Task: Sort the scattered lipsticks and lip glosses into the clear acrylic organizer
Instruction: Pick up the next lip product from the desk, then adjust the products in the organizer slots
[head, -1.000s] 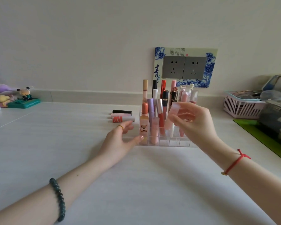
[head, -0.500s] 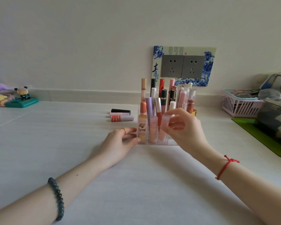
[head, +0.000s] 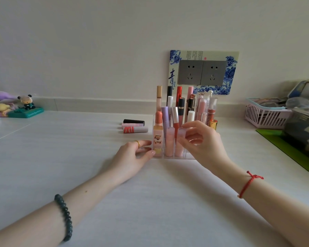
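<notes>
The clear acrylic organizer (head: 171, 157) stands on the white table, filled with several upright lipsticks and glosses. My right hand (head: 202, 143) pinches the frosted cap of a pale pink gloss tube (head: 180, 139) that stands low in a front slot of the organizer. My left hand (head: 132, 154) rests on the table with straight fingers touching the organizer's left wall. Three loose tubes lie on the table left of the organizer: a black lipstick (head: 133, 121), a pink tube (head: 132, 124) and a red-striped grey tube (head: 135, 129).
A pink slatted basket (head: 264, 115) and a dark clear container (head: 301, 129) on a green mat (head: 289, 154) sit at the right. Small figurines (head: 26, 106) stand far left. A wall socket plate (head: 202, 72) is behind the organizer.
My right hand has lowered the pale pink gloss tube from above the organizer down into a front slot. My left hand stays against the organizer's left side.
</notes>
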`<state>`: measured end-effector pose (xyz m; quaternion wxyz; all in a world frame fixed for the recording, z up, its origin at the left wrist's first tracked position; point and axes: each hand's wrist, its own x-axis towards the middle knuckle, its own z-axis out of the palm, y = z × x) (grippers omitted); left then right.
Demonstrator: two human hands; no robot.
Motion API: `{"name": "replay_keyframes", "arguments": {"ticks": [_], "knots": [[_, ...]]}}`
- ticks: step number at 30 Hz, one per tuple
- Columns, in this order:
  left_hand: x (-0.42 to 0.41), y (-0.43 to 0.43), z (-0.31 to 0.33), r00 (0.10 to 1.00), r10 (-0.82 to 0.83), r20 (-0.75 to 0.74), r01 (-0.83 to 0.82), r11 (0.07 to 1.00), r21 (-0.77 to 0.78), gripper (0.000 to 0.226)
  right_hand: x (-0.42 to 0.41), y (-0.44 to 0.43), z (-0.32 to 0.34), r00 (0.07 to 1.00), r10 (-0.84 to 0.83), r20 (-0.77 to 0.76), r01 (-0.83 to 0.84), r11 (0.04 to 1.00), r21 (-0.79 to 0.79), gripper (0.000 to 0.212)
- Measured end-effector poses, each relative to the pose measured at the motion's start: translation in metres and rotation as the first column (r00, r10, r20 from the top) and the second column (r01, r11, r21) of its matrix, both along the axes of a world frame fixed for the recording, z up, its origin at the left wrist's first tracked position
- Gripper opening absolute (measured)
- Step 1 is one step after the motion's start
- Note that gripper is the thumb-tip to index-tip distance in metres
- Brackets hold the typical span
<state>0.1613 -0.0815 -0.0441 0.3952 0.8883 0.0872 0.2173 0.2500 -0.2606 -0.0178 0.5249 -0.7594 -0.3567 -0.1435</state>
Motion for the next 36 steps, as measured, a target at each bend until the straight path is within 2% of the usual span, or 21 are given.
{"name": "replay_keyframes", "arguments": {"ticks": [10,14,16,21,25,36], "knots": [[0.0,0.0,-0.001,1.0,-0.009,0.006,0.009,1.0,-0.012,0.035,0.001,-0.003,0.001,0.999,-0.034,0.029,0.033,0.999,0.039,0.021],[0.003,0.009,0.006,0.997,0.019,0.071,-0.017,1.0,-0.022,0.031,-0.002,-0.005,0.006,0.998,-0.046,0.053,0.042,0.996,0.076,0.024],[0.008,0.023,0.013,0.993,0.055,0.105,-0.058,0.998,0.028,0.027,-0.005,-0.005,0.007,0.997,-0.041,0.066,0.035,0.996,0.086,0.026],[0.027,0.067,0.022,0.981,0.176,0.084,-0.192,0.949,0.25,0.037,-0.019,-0.006,0.008,0.991,0.055,0.12,-0.066,0.994,0.087,0.037],[0.048,0.083,0.02,0.978,0.21,0.005,-0.193,0.892,0.41,0.035,-0.022,-0.013,0.002,0.987,0.105,0.118,-0.113,0.991,0.065,0.038],[0.069,0.09,0.012,0.973,0.226,-0.037,-0.182,0.861,0.475,0.024,-0.011,-0.018,-0.002,0.995,0.099,0.017,-0.1,0.99,0.096,0.029]]}}
